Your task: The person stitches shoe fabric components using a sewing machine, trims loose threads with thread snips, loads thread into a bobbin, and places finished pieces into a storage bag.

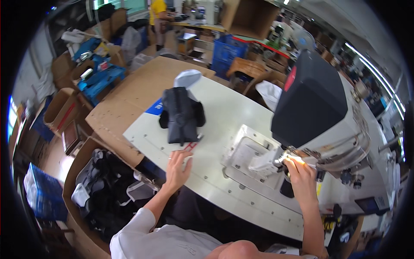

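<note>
My left hand (178, 171) is over the near edge of the pale work table (215, 108), its fingers reaching forward and the thumb apart. Just beyond its fingertips lies a black sewn fabric piece (180, 116), shaped like a small bag with side flaps. A narrow red-marked item (190, 146) lies between them; its kind is unclear. At the needle area of an industrial sewing machine (310, 95), my right hand (302, 179) is raised with fingertips pressed together under a bright lamp. Whatever those fingers pinch is hidden by glare.
The machine's dark head overhangs the table's right side, with a metal plate (248, 151) below. A cardboard sheet (125, 93) extends beyond the table. A box of black fabric pieces (108, 185) stands at left. A person in yellow (158, 17) stands far back.
</note>
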`<state>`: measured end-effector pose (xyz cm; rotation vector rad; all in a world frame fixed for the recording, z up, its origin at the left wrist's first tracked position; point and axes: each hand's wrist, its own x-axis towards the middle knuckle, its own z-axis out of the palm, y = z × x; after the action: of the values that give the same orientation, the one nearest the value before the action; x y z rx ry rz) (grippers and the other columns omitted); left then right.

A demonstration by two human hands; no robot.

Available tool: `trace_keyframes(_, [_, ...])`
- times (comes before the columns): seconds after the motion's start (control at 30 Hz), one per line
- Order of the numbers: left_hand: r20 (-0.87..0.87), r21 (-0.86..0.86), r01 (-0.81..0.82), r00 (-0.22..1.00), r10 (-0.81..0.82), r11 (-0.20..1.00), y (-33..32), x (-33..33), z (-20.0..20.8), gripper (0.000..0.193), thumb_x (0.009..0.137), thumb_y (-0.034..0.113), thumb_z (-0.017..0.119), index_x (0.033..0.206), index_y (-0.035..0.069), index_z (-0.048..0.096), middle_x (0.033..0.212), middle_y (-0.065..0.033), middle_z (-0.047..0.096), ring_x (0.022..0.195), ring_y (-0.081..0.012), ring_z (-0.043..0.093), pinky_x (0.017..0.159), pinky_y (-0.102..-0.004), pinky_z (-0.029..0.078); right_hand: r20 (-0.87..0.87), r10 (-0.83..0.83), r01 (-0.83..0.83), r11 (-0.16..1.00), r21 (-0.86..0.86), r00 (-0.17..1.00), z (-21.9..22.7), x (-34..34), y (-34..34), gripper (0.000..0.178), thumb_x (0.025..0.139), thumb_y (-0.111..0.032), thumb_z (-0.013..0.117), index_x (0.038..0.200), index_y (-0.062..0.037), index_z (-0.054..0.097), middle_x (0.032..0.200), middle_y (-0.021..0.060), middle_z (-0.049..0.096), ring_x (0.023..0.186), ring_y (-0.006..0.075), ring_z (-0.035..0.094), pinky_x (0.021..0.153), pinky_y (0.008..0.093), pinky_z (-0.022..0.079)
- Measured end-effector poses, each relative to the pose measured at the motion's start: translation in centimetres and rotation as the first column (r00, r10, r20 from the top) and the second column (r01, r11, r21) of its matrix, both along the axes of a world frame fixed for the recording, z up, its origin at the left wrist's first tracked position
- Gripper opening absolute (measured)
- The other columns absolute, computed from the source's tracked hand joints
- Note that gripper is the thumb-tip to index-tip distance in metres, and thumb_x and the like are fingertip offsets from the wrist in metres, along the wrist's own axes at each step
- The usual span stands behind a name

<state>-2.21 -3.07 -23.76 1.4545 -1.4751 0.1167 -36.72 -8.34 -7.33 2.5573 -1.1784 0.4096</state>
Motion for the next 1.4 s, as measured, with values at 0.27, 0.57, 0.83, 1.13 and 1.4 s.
trace_keyframes(0.27, [-0.092,-0.807,0.456,0.531,-0.842,0.376,3.7,1.6,20.4,0.073,0.092,0.068,0.032,0.134,0.010,0.043,0.100,-0.0122,0.052,0.091,-0.0222,0.052,0.079,-0.0355,0.043,-0.205,-0.119,0.116,0.993,-0.027,0.971,-1.1,1.2,-1.2,0.025,0.086,-0.009,0.056,0.111,-0.0042,0.056,0.112,0.0084,0.061,0.102,0.0273,0.059,0.085,0.0407,0.047])
trace_keyframes(0.57, [-0.055,-0.734,0.620,0.351,-0.935,0.276,14.3,5.9,29.2,0.024,0.094,0.003,0.041,0.084,0.014,0.061,0.053,0.0022,0.042,0.046,-0.0104,0.040,0.045,-0.0238,0.035,-0.018,-0.043,0.040,0.991,-0.127,0.999,-2.8,0.4,-3.6,0.015,0.086,-0.003,0.059,0.101,-0.0020,0.057,0.096,0.0135,0.062,0.093,0.0324,0.060,0.079,0.0414,0.047])
trace_keyframes(0.83, [-0.080,-0.878,0.419,0.347,-0.934,0.230,6.5,3.2,20.7,0.056,0.102,0.051,0.020,0.111,0.004,0.048,0.049,0.0064,0.030,0.042,-0.0083,0.026,0.046,-0.0256,0.027,-0.027,0.024,-0.028,0.990,-0.135,0.999,-0.5,-1.1,-1.8,0.018,0.084,-0.001,0.054,0.101,-0.0020,0.061,0.103,0.0112,0.065,0.098,0.0288,0.062,0.084,0.0383,0.048])
trace_keyframes(1.13, [-0.596,0.197,0.586,0.708,-0.378,0.786,-3.0,-5.4,0.3,0.024,0.098,0.022,0.051,0.098,0.003,0.064,0.058,0.0059,0.043,0.055,-0.0043,0.040,0.051,-0.0236,0.033,0.080,0.135,-0.123,0.983,-0.138,0.988,-0.5,-0.2,-0.9,0.019,0.078,0.000,0.064,0.097,-0.0023,0.066,0.099,0.0100,0.068,0.094,0.0280,0.064,0.083,0.0377,0.050])
trace_keyframes(1.4, [-0.486,0.422,0.549,0.809,-0.332,0.722,-2.8,-7.6,-0.5,0.012,0.087,0.017,0.064,0.091,0.006,0.066,0.069,-0.0109,0.063,0.058,-0.0242,0.059,0.057,-0.0335,0.046,0.498,-0.033,0.009,0.999,0.051,0.867,-1.9,-0.4,-2.0,0.010,0.082,-0.010,0.071,0.087,-0.0058,0.064,0.073,0.0086,0.063,0.066,0.0264,0.062,0.060,0.0356,0.048])
